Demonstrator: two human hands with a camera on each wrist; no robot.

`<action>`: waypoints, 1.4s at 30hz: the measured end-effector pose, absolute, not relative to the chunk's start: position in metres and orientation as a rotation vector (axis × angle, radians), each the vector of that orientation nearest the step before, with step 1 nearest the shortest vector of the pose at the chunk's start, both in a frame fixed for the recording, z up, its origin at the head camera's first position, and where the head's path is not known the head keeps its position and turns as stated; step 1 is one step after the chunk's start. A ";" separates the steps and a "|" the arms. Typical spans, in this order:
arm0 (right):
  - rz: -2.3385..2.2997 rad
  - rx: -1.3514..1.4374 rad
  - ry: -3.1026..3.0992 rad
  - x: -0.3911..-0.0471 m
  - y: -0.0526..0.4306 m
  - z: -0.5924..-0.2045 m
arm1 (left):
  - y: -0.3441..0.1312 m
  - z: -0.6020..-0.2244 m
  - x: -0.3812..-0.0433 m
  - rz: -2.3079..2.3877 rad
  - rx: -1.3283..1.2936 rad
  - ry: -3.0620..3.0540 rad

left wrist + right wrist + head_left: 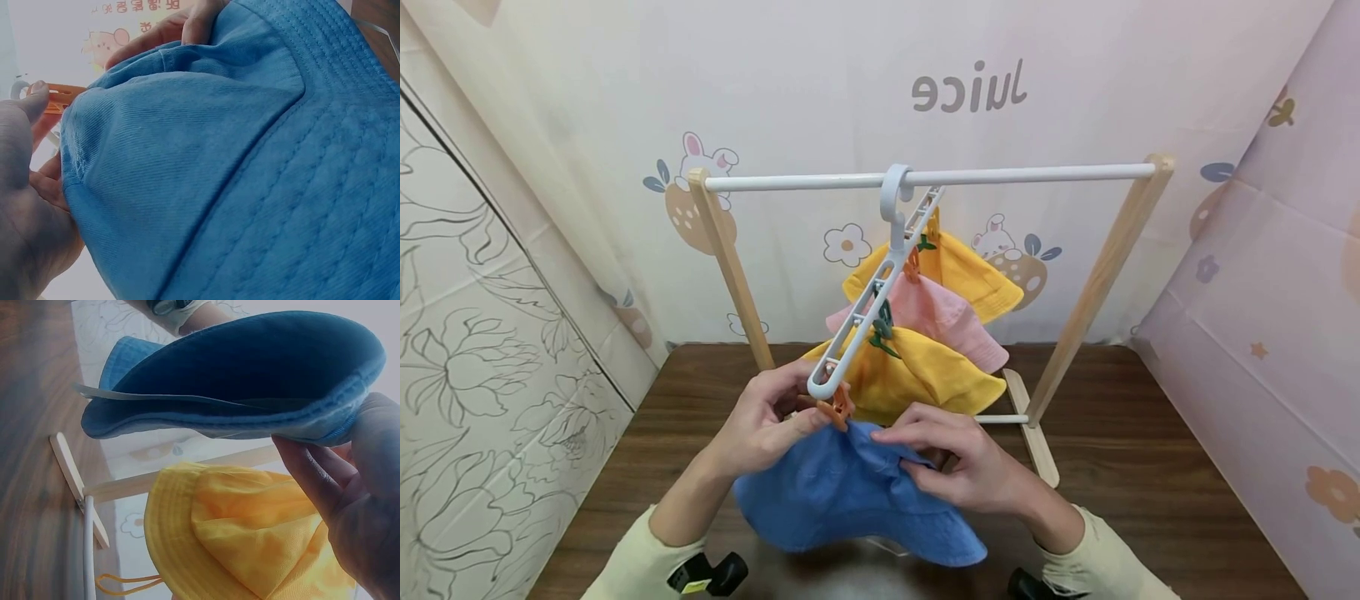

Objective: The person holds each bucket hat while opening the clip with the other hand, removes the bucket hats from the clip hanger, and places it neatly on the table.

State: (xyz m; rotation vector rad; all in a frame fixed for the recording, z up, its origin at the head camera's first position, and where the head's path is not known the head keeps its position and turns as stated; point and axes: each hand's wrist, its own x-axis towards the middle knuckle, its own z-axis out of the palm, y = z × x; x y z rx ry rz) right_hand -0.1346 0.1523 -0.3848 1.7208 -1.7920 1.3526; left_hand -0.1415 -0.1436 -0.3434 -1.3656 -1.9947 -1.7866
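A blue bucket hat (842, 492) hangs at the near end of a white multi-clip hanger (857, 325). My left hand (767, 421) pinches the orange clip (837, 408) there, which sits at the top of the hat's crown; in the left wrist view the orange clip (62, 95) meets the fabric edge. On the crown's right side, my right hand (958, 458) grips the cloth between thumb and fingers. From the right wrist, the blue hat (250, 369) shows its dark inside and a pale strap (150, 397).
Behind hang a yellow hat (925, 375) on a green clip (882, 321), a pink hat (947, 321) and another yellow hat (977, 275). A rack with a white bar (1022, 175) and wooden legs (1097, 292) stands on the brown table (1120, 450). Printed curtains enclose it.
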 end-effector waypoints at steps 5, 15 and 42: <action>1.372 1.701 -1.810 -0.135 0.153 -0.385 | -0.143 -0.344 -0.145 -1.789 -1.313 -2.038; 1.385 1.656 -1.847 -0.138 0.154 -0.382 | -0.141 -0.345 -0.150 -1.846 -1.255 -2.059; 1.433 1.531 -1.960 -0.146 0.153 -0.388 | -0.138 -0.352 -0.164 -1.888 -1.129 -2.068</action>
